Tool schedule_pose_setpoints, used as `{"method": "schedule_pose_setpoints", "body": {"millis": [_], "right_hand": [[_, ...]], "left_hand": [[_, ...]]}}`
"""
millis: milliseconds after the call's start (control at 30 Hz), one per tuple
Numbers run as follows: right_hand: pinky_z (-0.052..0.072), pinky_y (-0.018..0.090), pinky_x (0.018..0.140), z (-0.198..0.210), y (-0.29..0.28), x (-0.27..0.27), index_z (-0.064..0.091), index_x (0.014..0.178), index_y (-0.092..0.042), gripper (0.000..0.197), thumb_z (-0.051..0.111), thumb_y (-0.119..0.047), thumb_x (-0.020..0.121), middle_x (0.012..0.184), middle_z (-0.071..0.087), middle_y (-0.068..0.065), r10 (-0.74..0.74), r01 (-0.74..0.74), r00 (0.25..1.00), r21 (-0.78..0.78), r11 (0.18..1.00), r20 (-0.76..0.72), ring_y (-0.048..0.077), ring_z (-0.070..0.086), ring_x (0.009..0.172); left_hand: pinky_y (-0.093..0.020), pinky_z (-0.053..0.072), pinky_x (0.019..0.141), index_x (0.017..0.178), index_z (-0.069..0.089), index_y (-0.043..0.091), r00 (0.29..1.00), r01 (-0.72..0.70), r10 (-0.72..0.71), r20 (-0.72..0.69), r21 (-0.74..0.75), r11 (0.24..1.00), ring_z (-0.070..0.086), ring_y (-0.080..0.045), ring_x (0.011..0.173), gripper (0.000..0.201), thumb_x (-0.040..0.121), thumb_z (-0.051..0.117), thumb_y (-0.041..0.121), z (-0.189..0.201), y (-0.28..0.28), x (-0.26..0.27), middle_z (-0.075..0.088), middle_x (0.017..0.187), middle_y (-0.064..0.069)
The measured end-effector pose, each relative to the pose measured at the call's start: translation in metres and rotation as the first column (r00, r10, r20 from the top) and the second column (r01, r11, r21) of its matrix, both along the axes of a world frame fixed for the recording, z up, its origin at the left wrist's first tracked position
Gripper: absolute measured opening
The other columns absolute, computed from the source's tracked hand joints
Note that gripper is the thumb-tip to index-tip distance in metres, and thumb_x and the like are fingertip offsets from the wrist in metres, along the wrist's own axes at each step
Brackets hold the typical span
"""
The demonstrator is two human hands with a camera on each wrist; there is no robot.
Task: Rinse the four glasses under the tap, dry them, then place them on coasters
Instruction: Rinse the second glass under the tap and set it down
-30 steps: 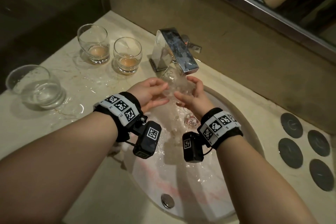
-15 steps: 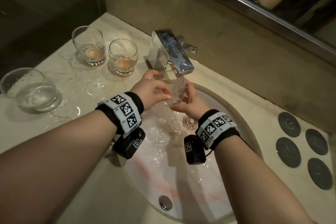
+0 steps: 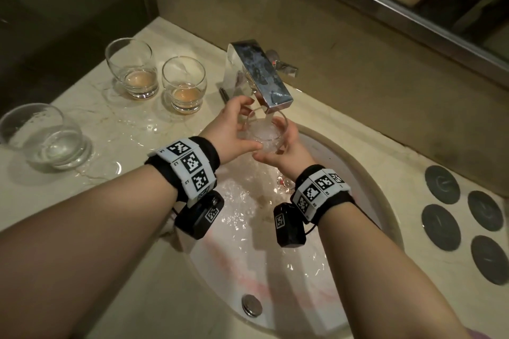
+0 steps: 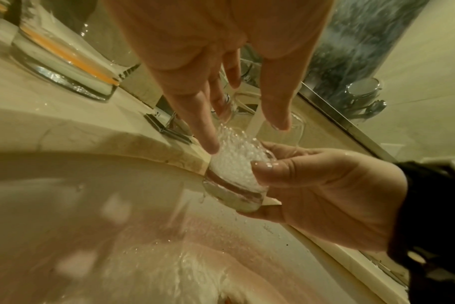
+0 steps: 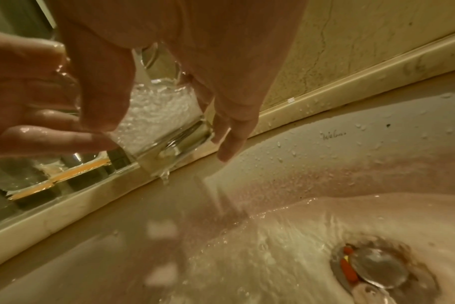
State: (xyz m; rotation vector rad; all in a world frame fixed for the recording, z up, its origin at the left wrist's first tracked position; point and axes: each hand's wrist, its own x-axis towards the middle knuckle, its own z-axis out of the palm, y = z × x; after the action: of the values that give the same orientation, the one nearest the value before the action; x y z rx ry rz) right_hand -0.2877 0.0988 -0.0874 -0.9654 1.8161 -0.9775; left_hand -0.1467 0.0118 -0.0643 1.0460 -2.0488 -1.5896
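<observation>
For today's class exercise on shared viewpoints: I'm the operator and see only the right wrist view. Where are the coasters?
Observer: Four dark round coasters lie right of the basin, none with a glass on it.
Operator: How many glasses are waiting?
Observer: Three stand left of the tap. The rear glass and the middle glass hold brownish liquid, and the nearest glass holds clear water.
Operator: Where is the spout?
Observer: Directly above the held glass. Its stream falls into the mouth while the left hand and right hand grip the sides.
</observation>
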Motion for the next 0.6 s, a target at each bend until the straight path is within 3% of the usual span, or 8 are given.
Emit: {"method": "schedule_pose_setpoints", "body": {"millis": [133, 233, 300, 367, 433, 533, 600], "right_hand": [[0.045, 0.043, 0.102, -0.001, 0.004, -0.003, 0.032, 0.134, -0.024, 0.090, 0.085, -0.020, 0.062, 0.122, 0.054, -0.007, 0.001, -0.001, 1.000, -0.007, 1.000, 0.003, 0.013, 0.056, 0.112], [0.044, 0.040, 0.101, 0.005, 0.009, -0.007, 0.033, 0.133, -0.028, 0.095, 0.087, -0.031, 0.055, 0.131, 0.049, -0.005, 0.028, -0.025, 0.997, 0.051, 0.998, -0.071, 0.015, 0.054, 0.115], [0.039, 0.031, 0.101, 0.013, 0.011, -0.014, 0.033, 0.135, -0.029, 0.091, 0.086, -0.024, 0.062, 0.135, 0.043, -0.004, 0.087, -0.068, 0.975, 0.099, 0.993, -0.203, 0.013, 0.047, 0.118], [0.035, 0.024, 0.093, 0.023, 0.012, -0.019, 0.034, 0.137, -0.026, 0.088, 0.085, -0.022, 0.065, 0.137, 0.037, -0.002, 0.193, -0.138, 0.907, 0.170, 0.976, -0.375, 0.011, 0.041, 0.117], [0.039, 0.025, 0.089, 0.032, 0.012, -0.020, 0.034, 0.137, -0.026, 0.086, 0.082, -0.027, 0.065, 0.135, 0.037, 0.000, 0.343, -0.202, 0.762, 0.301, 0.932, -0.549, 0.016, 0.042, 0.119], [0.043, 0.039, 0.095, 0.042, 0.012, -0.014, 0.032, 0.137, -0.028, 0.081, 0.075, -0.036, 0.069, 0.132, 0.038, 0.002, 0.565, -0.182, 0.369, 0.539, 0.822, -0.738, 0.023, 0.041, 0.120], [0.040, 0.043, 0.093, 0.046, 0.013, -0.011, 0.033, 0.134, -0.028, 0.074, 0.072, -0.036, 0.071, 0.130, 0.038, 0.004, 0.619, -0.123, 0.207, 0.608, 0.785, -0.758, 0.026, 0.039, 0.119]], "left_hand": [[-0.022, 0.045, 0.093, 0.141, 0.021, 0.012, 0.998, 0.034, -0.035, 0.056, 0.013, 0.999, 0.053, -0.017, 0.113, 0.091, 0.071, 0.079, 0.011, -0.002, 0.000, 0.000, 0.042, 0.128, -0.003], [-0.010, 0.045, 0.072, 0.143, 0.017, 0.014, 0.993, 0.049, -0.054, 0.108, 0.049, 0.998, 0.050, -0.012, 0.104, 0.094, 0.072, 0.078, 0.011, -0.003, 0.002, 0.001, 0.039, 0.120, 0.003], [-0.014, 0.046, 0.075, 0.144, 0.014, 0.016, 0.990, 0.045, -0.055, 0.129, 0.083, 0.996, 0.050, -0.013, 0.104, 0.097, 0.072, 0.078, 0.013, -0.006, 0.003, 0.002, 0.039, 0.121, 0.002], [-0.033, 0.049, 0.090, 0.144, 0.013, 0.019, 0.985, 0.039, -0.055, 0.163, 0.101, 0.994, 0.052, -0.018, 0.110, 0.100, 0.070, 0.080, 0.016, -0.012, 0.003, 0.003, 0.041, 0.123, 0.000], [-0.042, 0.047, 0.096, 0.144, 0.013, 0.019, 0.980, 0.035, -0.054, 0.190, 0.102, 0.994, 0.052, -0.021, 0.113, 0.101, 0.069, 0.081, 0.017, -0.016, 0.003, 0.004, 0.041, 0.120, 0.002], [-0.045, 0.045, 0.098, 0.143, 0.015, 0.019, 0.980, 0.017, -0.036, 0.195, 0.098, 0.995, 0.051, -0.024, 0.114, 0.100, 0.069, 0.081, 0.017, -0.018, 0.005, 0.005, 0.042, 0.120, 0.000], [-0.045, 0.047, 0.096, 0.144, 0.015, 0.018, 0.978, 0.015, -0.036, 0.205, 0.100, 0.995, 0.050, -0.024, 0.116, 0.099, 0.070, 0.081, 0.017, -0.018, 0.006, 0.007, 0.042, 0.125, -0.004]]}}
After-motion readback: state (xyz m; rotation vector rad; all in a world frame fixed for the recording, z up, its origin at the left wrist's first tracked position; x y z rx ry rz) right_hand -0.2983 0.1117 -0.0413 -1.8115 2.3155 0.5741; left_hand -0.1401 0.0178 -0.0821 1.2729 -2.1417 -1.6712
